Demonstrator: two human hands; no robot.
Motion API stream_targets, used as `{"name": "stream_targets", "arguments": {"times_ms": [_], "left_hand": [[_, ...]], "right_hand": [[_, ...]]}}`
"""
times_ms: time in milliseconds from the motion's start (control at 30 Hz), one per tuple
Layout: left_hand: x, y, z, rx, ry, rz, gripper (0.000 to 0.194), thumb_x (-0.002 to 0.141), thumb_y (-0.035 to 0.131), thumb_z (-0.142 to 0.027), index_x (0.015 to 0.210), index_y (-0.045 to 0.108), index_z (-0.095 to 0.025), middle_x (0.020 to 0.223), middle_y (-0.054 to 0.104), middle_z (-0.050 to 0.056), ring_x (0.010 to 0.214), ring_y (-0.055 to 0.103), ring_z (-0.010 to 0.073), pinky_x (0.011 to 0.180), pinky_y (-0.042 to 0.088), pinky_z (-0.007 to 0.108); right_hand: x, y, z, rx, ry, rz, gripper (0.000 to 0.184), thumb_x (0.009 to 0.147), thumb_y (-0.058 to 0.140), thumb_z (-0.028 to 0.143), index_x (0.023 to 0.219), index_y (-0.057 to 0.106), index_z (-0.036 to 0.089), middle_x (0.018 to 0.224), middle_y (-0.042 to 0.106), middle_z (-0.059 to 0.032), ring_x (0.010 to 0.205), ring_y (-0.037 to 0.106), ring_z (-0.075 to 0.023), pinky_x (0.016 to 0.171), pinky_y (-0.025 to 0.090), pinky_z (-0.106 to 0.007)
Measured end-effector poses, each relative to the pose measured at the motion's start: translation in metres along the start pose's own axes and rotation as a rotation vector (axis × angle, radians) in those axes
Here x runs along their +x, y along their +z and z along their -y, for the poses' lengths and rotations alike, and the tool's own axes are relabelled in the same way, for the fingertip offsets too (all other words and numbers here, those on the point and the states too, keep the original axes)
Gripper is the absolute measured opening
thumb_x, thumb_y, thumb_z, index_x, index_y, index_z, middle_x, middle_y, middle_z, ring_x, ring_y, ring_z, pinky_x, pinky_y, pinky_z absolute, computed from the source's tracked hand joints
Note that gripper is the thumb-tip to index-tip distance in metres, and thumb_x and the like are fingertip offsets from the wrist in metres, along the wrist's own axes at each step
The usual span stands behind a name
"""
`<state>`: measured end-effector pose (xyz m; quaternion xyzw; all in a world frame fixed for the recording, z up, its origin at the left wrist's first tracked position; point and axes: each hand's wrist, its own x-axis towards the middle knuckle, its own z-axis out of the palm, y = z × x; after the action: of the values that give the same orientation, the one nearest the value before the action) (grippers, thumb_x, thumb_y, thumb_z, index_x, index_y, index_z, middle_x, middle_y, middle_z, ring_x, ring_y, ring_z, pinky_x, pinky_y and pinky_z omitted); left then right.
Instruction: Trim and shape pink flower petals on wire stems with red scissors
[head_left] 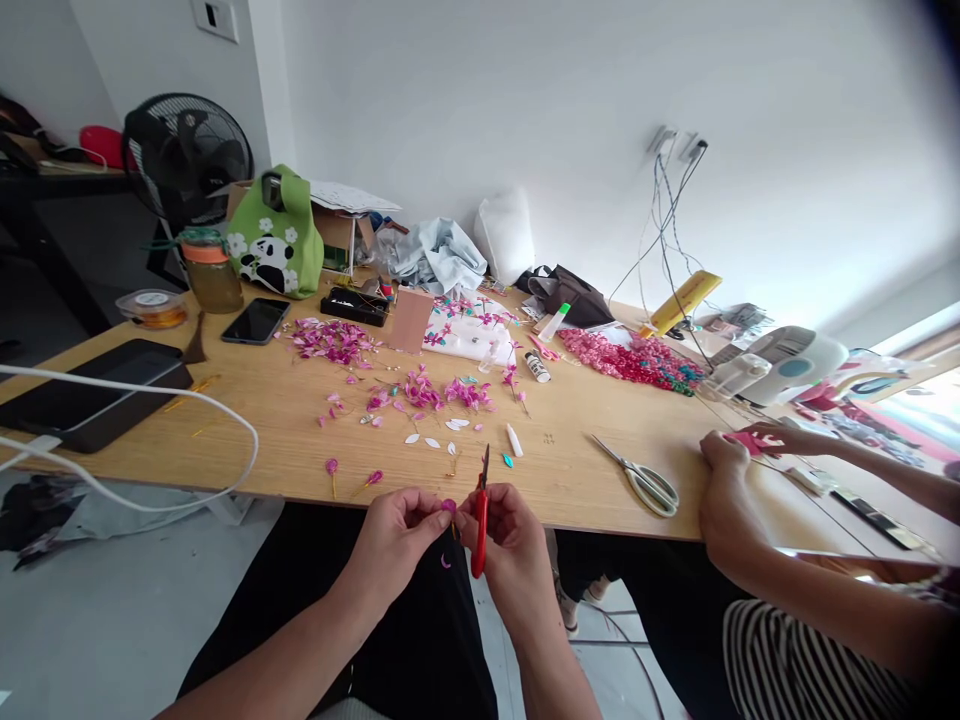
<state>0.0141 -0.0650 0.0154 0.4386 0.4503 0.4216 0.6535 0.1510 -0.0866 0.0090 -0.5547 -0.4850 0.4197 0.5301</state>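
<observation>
In front of my lap, at the table's near edge, my left hand (401,535) pinches a small purple flower bud (448,506) with a thin stem below it. Red-handled scissors (479,552) are held in my right hand (514,545), their dark blades pointing up and away. The right thumb and fingertip also meet at the bud's stem. A loose purple petal (445,562) shows against my dark trousers. Two similar buds on wire stems, one of them a purple bud (331,466), lie on the table to the left, with white petal shapes (433,442) and a teal leaf (508,461) beyond my hands.
Piles of pink petals (330,340) spread over the wooden table (270,440). Larger scissors (649,487) and a white tube (514,441) lie to the right. Another person's hands (724,455) work on pink material at a sewing machine (787,362). A white cable (225,395) loops at left.
</observation>
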Motion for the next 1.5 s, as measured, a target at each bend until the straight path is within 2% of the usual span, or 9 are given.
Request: {"name": "stream_targets", "arguments": {"times_ms": [100, 333, 567, 733, 867, 1033, 1200, 1500], "left_hand": [[-0.001, 0.000, 0.000, 0.002, -0.007, -0.007, 0.020, 0.068, 0.068, -0.033, 0.065, 0.065, -0.013, 0.055, 0.056, -0.002, 0.040, 0.028, 0.0047, 0.040, 0.021, 0.021], [0.002, -0.001, 0.003, -0.026, -0.061, -0.016, 0.024, 0.067, 0.069, -0.035, 0.069, 0.067, -0.011, 0.052, 0.046, -0.004, 0.040, 0.023, 0.0031, 0.039, 0.011, 0.020], [0.005, -0.004, 0.006, -0.092, -0.123, 0.001, 0.030, 0.066, 0.072, -0.038, 0.074, 0.067, -0.010, 0.053, 0.040, -0.006, 0.042, 0.022, 0.0027, 0.040, 0.011, 0.019], [0.005, -0.003, 0.009, -0.085, -0.134, 0.014, 0.029, 0.066, 0.073, -0.038, 0.074, 0.066, -0.011, 0.054, 0.041, -0.006, 0.042, 0.022, 0.0025, 0.040, 0.011, 0.019], [0.002, 0.001, 0.005, -0.067, -0.125, 0.029, 0.029, 0.066, 0.072, -0.039, 0.070, 0.066, -0.011, 0.051, 0.041, -0.006, 0.041, 0.022, 0.0026, 0.040, 0.011, 0.020], [-0.001, 0.004, 0.002, -0.045, -0.110, 0.005, 0.025, 0.064, 0.071, -0.036, 0.067, 0.067, -0.012, 0.055, 0.053, -0.002, 0.039, 0.023, 0.0025, 0.039, 0.010, 0.021], [0.000, 0.003, 0.003, -0.039, -0.110, 0.002, 0.023, 0.064, 0.072, -0.035, 0.066, 0.067, -0.013, 0.055, 0.055, -0.001, 0.040, 0.025, 0.0034, 0.039, 0.012, 0.021], [-0.001, 0.003, 0.003, -0.053, -0.114, 0.008, 0.023, 0.062, 0.073, -0.035, 0.065, 0.067, -0.013, 0.056, 0.057, -0.001, 0.041, 0.027, 0.0040, 0.040, 0.014, 0.020]], "right_hand": [[0.001, 0.000, 0.001, 0.053, 0.021, 0.024, 0.021, 0.075, 0.072, 0.026, 0.079, 0.053, 0.018, 0.070, 0.058, 0.0006, 0.059, 0.050, -0.0119, 0.053, 0.042, -0.023], [0.000, 0.001, 0.006, 0.190, 0.083, 0.033, 0.025, 0.073, 0.074, 0.027, 0.078, 0.051, 0.018, 0.071, 0.057, 0.0021, 0.055, 0.053, -0.0099, 0.048, 0.043, -0.020], [-0.006, -0.015, 0.000, 0.036, 0.072, -0.028, 0.023, 0.073, 0.073, 0.028, 0.081, 0.054, 0.018, 0.070, 0.057, 0.0011, 0.059, 0.052, -0.0124, 0.054, 0.043, -0.023], [-0.012, -0.020, 0.001, -0.075, 0.053, -0.052, 0.020, 0.074, 0.071, 0.026, 0.084, 0.056, 0.018, 0.075, 0.061, -0.0011, 0.067, 0.055, -0.0157, 0.060, 0.045, -0.026], [-0.010, -0.011, 0.003, 0.013, 0.045, -0.020, 0.022, 0.075, 0.071, 0.029, 0.084, 0.054, 0.018, 0.077, 0.063, -0.0015, 0.062, 0.054, -0.0137, 0.055, 0.044, -0.024], [-0.005, -0.001, 0.000, 0.022, 0.011, -0.012, 0.022, 0.074, 0.072, 0.029, 0.081, 0.053, 0.018, 0.072, 0.060, 0.0001, 0.059, 0.051, -0.0126, 0.054, 0.043, -0.023], [-0.005, -0.001, 0.001, 0.010, 0.020, -0.017, 0.021, 0.072, 0.072, 0.025, 0.080, 0.053, 0.018, 0.070, 0.057, 0.0016, 0.058, 0.049, -0.0118, 0.051, 0.042, -0.022], [-0.002, 0.000, 0.003, 0.112, 0.045, 0.026, 0.026, 0.074, 0.073, 0.030, 0.078, 0.050, 0.018, 0.066, 0.055, 0.0026, 0.055, 0.049, -0.0106, 0.050, 0.041, -0.022]]}}
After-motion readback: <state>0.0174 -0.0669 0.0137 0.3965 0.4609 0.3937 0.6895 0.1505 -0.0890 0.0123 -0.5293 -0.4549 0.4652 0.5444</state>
